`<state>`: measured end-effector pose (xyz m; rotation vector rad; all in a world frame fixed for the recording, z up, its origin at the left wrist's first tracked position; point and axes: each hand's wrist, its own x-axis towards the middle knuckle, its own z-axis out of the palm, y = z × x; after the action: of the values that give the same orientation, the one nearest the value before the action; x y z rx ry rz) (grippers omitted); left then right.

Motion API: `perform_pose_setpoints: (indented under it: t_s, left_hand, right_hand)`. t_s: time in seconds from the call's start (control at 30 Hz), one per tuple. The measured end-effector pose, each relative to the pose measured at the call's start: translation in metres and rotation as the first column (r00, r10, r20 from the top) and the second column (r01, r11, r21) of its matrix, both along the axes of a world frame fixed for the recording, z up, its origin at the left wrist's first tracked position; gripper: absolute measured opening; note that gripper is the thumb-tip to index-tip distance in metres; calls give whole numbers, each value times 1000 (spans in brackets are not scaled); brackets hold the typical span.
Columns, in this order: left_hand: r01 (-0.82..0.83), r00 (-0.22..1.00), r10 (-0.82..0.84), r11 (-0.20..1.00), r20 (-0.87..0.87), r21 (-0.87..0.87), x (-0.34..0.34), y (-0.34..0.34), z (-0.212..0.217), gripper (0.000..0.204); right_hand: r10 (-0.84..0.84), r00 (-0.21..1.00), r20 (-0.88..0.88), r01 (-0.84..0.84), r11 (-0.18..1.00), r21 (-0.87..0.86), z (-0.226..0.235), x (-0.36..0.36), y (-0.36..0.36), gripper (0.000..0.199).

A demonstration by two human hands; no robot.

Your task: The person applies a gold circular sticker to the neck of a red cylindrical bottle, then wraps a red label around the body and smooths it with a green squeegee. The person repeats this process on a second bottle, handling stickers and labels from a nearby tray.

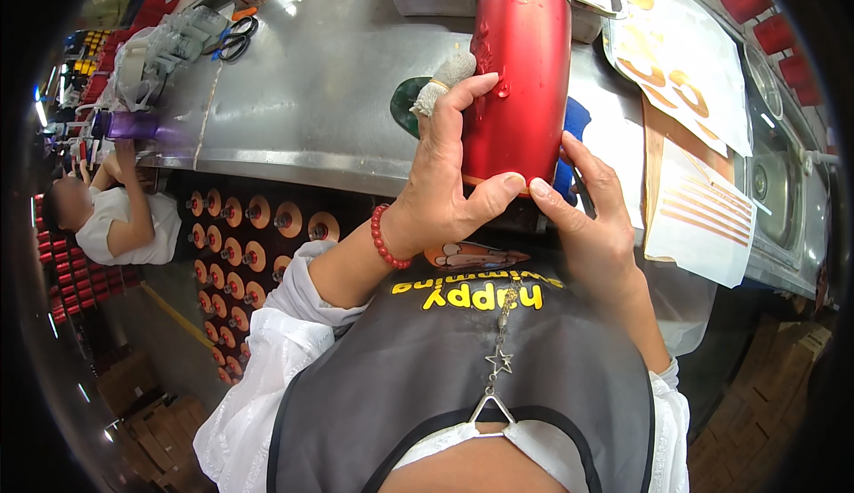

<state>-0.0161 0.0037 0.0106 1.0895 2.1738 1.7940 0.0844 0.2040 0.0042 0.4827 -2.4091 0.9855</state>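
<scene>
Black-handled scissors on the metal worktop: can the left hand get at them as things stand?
Probably, with a stretch: nothing appears to block the metal worktop between the left hand and the black-handled scissors, but that hand is on the red bottle and would have to let go.

shiny metal counter (302,84) stretched across the top, steel sink (772,173) seen at the right, greyish floor (167,340) marked by a yellow line (178,312), cardboard boxes (167,435) stacked at lower left, white strip lights (41,109) scattered along the left rim
</scene>
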Motion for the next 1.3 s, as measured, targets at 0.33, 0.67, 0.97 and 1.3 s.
perform_pose_setpoints:
  t_s: [0.33,0.67,0.97,1.3]
  left_hand:
    - [2,998,5,993,-58,120,3,-6,-3,73]
    - [-121,814,62,991,-577,-64,3,-10,-1,38]
    - [-63,956,61,998,-286,2,5,-2,-6,59]
    - [-35,996,29,997,-80,-68,8,-3,3,68]
  right_hand:
    - [-72,997,27,75,987,-140,1,3,5,49]
    - [-157,902,401,361,786,-503,23,20,9,37]
    - [-81,876,475,366,751,-549,26,19,-1,28]
    - [-32,855,517,393,690,-608,23,20,-4,26]
